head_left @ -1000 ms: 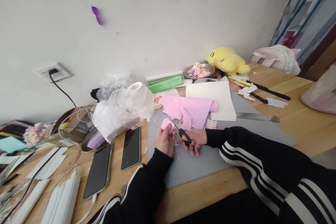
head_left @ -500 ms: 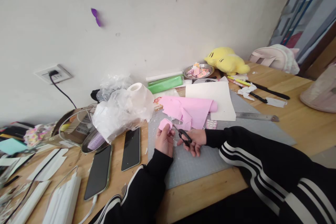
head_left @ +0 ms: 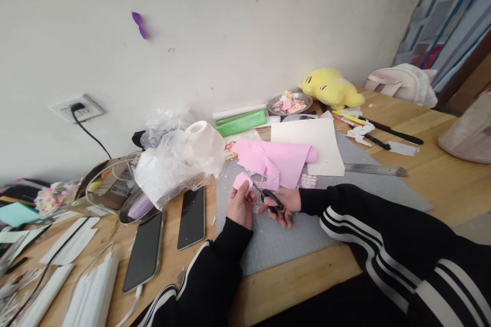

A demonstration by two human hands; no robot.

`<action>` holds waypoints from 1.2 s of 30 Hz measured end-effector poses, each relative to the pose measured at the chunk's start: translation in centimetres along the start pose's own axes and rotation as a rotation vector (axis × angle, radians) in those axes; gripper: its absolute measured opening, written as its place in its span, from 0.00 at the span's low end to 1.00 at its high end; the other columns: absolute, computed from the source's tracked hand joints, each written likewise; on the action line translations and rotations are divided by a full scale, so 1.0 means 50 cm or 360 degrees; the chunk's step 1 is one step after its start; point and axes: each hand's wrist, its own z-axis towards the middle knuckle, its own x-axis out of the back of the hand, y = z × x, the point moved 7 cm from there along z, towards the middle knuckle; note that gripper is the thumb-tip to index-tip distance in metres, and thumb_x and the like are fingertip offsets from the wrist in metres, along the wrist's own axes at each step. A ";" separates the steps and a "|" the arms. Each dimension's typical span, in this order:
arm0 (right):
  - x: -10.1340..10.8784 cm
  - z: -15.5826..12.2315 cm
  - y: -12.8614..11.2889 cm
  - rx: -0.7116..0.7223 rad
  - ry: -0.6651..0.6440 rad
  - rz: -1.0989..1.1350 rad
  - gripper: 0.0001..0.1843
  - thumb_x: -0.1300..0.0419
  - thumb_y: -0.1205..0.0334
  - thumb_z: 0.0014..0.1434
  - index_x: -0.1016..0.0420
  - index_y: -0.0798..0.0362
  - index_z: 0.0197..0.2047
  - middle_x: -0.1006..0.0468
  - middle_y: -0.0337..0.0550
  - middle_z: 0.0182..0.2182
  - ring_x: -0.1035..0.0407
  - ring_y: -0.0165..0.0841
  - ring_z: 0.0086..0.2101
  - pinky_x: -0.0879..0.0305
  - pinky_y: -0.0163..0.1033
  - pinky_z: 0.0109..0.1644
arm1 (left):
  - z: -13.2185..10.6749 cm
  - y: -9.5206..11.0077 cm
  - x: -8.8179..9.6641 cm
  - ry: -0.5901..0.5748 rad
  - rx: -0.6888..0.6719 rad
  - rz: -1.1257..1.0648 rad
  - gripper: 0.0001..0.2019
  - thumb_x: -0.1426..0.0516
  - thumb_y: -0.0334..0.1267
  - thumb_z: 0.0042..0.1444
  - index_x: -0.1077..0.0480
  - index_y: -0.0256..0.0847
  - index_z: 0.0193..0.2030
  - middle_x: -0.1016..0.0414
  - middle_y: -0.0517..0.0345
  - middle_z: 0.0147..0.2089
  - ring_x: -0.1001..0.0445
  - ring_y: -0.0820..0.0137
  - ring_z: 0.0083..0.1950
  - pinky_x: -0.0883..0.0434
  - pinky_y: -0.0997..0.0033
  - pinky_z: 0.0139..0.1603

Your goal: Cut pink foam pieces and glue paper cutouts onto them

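Observation:
Between the thumb and fingers of my left hand (head_left: 240, 206) is a small pink piece of paper or thin sheet (head_left: 242, 181). My right hand (head_left: 287, 205) grips black-handled scissors (head_left: 273, 199), whose blades point left and reach the edge of that piece. Whether the blades are cutting into it is too small to tell. Just beyond my hands lies a larger pink sheet (head_left: 287, 158), creased and partly rolled at its right end. A small patterned block (head_left: 309, 181) rests beside it. All of this is over a grey cutting mat (head_left: 284, 245).
White paper (head_left: 322, 148) and a metal ruler (head_left: 374, 169) lie to the right. Behind are a green packet (head_left: 242, 122), a bowl (head_left: 271, 108) of small pieces and a yellow plush toy (head_left: 332, 88). Two phones (head_left: 192, 217), a plastic bag (head_left: 172, 163) and a power strip (head_left: 92, 294) occupy the left.
My left hand has turned the small pink piece slightly, and the scissor handles have shifted a little. Everything else stays where it was.

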 end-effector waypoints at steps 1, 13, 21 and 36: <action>0.000 -0.001 0.000 -0.0002 -0.0006 -0.0006 0.21 0.52 0.47 0.53 0.39 0.59 0.37 0.37 0.31 0.18 0.36 0.23 0.14 0.37 0.28 0.15 | 0.000 0.000 0.000 -0.0001 -0.0002 0.0005 0.11 0.39 0.34 0.37 0.36 0.37 0.28 0.35 0.68 0.20 0.41 0.83 0.16 0.43 0.82 0.16; -0.003 -0.009 -0.007 -0.0036 0.0025 -0.0073 0.14 0.51 0.55 0.55 0.38 0.59 0.35 0.40 0.29 0.17 0.38 0.20 0.13 0.38 0.26 0.15 | 0.003 -0.003 0.003 -0.0010 0.0011 0.0009 0.10 0.39 0.34 0.37 0.35 0.38 0.28 0.37 0.69 0.19 0.42 0.83 0.16 0.44 0.82 0.15; -0.001 -0.006 -0.007 -0.0100 0.0126 -0.0141 0.09 0.54 0.62 0.56 0.38 0.59 0.33 0.42 0.27 0.14 0.41 0.20 0.10 0.42 0.25 0.11 | 0.001 -0.003 0.004 0.0011 0.0023 0.0005 0.11 0.39 0.34 0.36 0.36 0.38 0.28 0.38 0.69 0.19 0.42 0.84 0.16 0.45 0.83 0.15; 0.000 -0.009 -0.012 -0.0043 0.0174 -0.0187 0.08 0.52 0.60 0.55 0.40 0.57 0.31 0.42 0.27 0.15 0.44 0.18 0.10 0.44 0.24 0.10 | 0.001 -0.003 0.003 0.0038 0.0052 0.0029 0.11 0.40 0.34 0.36 0.38 0.39 0.27 0.38 0.69 0.19 0.42 0.83 0.15 0.45 0.81 0.15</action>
